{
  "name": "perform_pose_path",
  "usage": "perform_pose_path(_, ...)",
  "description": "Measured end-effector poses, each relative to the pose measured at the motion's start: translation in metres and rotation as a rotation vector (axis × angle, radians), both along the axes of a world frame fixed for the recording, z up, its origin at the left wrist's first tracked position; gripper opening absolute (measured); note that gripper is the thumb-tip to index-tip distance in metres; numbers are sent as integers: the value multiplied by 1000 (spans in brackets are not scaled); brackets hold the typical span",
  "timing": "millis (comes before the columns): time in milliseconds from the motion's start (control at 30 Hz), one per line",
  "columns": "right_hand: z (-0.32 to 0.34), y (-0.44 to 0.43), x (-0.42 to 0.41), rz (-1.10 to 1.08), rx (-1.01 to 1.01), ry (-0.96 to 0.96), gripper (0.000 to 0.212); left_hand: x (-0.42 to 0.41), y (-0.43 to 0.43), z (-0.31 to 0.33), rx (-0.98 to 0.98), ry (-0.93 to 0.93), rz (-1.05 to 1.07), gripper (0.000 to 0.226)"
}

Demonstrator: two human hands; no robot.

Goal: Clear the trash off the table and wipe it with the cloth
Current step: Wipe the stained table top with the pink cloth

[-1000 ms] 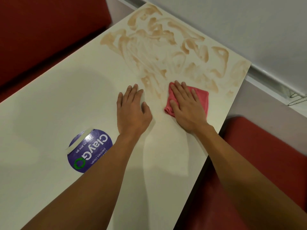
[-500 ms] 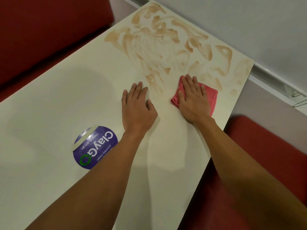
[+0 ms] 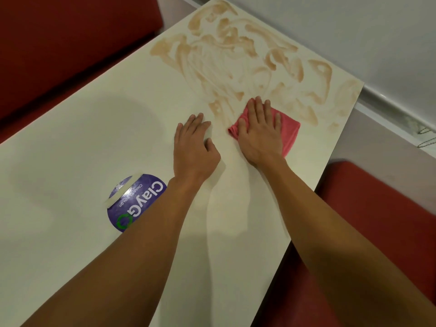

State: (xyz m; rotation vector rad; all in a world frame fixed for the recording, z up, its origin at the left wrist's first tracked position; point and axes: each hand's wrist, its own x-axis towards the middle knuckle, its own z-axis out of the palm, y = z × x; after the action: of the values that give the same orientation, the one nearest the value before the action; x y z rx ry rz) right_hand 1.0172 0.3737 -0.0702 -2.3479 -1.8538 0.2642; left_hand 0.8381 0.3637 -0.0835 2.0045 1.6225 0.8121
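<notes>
A folded pink cloth (image 3: 289, 131) lies on the cream table (image 3: 82, 142) near its right edge. My right hand (image 3: 259, 131) presses flat on top of the cloth, fingers spread and pointing away from me. My left hand (image 3: 193, 149) rests palm down on the bare table just left of the cloth, holding nothing. Brown smeared stains (image 3: 236, 57) cover the far end of the table, beyond both hands. The nearest smear (image 3: 221, 109) lies between the two hands' fingertips.
A round purple "ClayGo" sticker (image 3: 136, 204) with a strip of pale tape across it sits on the table by my left forearm. Red bench seats flank the table at left (image 3: 59, 43) and right (image 3: 382, 220). A grey wall (image 3: 354, 27) runs beyond the far end.
My right hand has slid the cloth slightly away from me and to the right, toward the stains. My left hand has stayed flat on the table.
</notes>
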Motion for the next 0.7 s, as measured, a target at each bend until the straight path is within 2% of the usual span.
perform_pose_path(100, -2, -44, 0, 250, 28, -23, 65, -11, 2, -1, 42, 30, -64, 49)
perform_pose_path(167, -3, -64, 15, 311, 24, -25, 64, -20, 3, -3, 75, 31, -82, 46)
perform_pose_path(300, -4, -31, 8, -44, 8, -25, 68, -27, -2, -5, 109, 37, -92, 43)
perform_pose_path(367, -4, -15, -16, -143, 10, -11, 70, -27, -3, -5, 106, 36, -88, 44)
perform_pose_path(467, -4, -39, -37, 67, 29, 3, 68, -28, -3, -5, 111, 26, -81, 44)
perform_pose_path(567, -6, -86, -14, 265, 30, -14, 65, -31, -4, -3, 84, -5, -67, 43)
perform_pose_path(700, -7, -72, 2, 14, -11, -40, 68, -39, 2, 29, -199, -298, 11, 40)
